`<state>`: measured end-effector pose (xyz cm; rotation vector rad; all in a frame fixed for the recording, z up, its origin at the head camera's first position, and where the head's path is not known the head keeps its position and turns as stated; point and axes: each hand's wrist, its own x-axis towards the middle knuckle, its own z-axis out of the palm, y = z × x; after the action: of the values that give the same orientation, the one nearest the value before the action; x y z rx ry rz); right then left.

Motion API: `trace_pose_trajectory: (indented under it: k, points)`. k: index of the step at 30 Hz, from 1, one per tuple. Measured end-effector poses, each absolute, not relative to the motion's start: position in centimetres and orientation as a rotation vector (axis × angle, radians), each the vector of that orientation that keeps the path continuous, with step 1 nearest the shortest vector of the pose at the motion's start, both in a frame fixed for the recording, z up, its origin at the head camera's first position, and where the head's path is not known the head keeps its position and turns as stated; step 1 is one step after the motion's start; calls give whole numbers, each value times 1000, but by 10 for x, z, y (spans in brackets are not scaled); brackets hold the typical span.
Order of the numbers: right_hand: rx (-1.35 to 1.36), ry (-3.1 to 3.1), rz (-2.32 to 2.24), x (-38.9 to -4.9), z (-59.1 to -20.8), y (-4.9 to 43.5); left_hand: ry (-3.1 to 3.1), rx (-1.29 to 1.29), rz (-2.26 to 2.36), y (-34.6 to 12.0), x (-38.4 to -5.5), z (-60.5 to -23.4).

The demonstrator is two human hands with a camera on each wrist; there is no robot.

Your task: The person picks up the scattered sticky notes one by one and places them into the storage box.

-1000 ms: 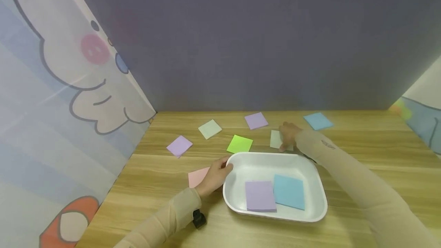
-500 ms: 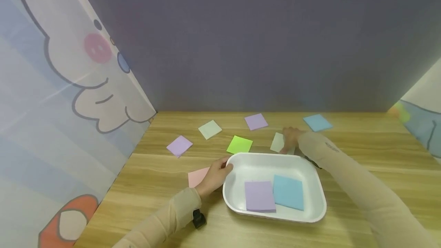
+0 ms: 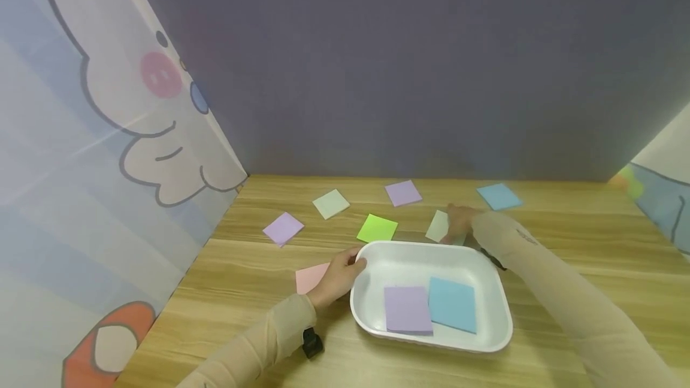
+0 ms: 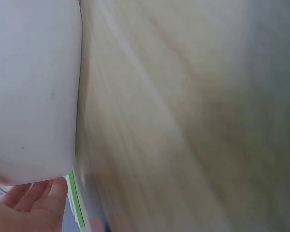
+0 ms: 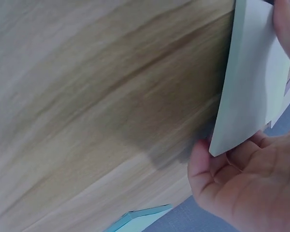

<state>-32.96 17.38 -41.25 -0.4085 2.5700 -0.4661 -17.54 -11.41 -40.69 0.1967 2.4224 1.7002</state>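
Observation:
My left hand (image 3: pixel 336 277) grips the left rim of a white tray (image 3: pixel 409 268), with the thumb over the rim; the left wrist view shows the fingers against the tray's outer wall (image 4: pixel 34 96). Inside the tray lie a purple sticky note pad (image 3: pixel 408 310) and a blue sticky note pad (image 3: pixel 453 304), side by side. Beyond the tray's far rim, my right hand (image 3: pixel 459 220) pinches a pale green sticky note pad (image 3: pixel 438 226). Seen from the right wrist, this pad (image 5: pixel 253 77) is tilted off the wood, fingers under its edge and thumb on the face.
Around the tray on the wooden table (image 3: pixel 226 304) lie a bright green pad (image 3: pixel 377 228), a pink pad (image 3: pixel 311 278) partly behind my left hand, two purple pads (image 3: pixel 283 229), another pale green pad (image 3: pixel 331 203) and a blue pad (image 3: pixel 499 196). A dark panel (image 3: pixel 420 64) stands behind.
The pale green pad at my right hand has turned slightly and shifted a little right and nearer, the hand moving with it. My left hand keeps its hold on the tray.

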Motion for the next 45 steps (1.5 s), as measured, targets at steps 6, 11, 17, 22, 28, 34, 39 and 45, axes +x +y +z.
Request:
trace_pose_trajectory:
  k: [6, 11, 17, 22, 28, 34, 39, 45]
  points:
    - [-368, 2514, -581, -329, -418, 178, 2421, 203, 1694, -112, -173, -404]
    - [-342, 2480, -649, -329, -420, 179, 2399, 205, 1710, -113, -175, -407]
    - [-232, 2350, -902, -324, -421, 180, 2401, 196, 1716, -118, -187, -435]
    - [-343, 2463, -776, -325, -418, 179, 2387, 178, 1729, -119, -188, -437]
    - [-414, 2533, -674, -328, -413, 174, 2389, 196, 1716, -114, -178, -415]
    - [-445, 2545, -657, -328, -411, 174, 2392, 202, 1710, -113, -174, -407]
    - [-473, 2529, -649, -327, -409, 175, 2390, 186, 1714, -113, -175, -408]
    - [-525, 2488, -752, -330, -408, 179, 2405, 171, 1708, -113, -176, -408]
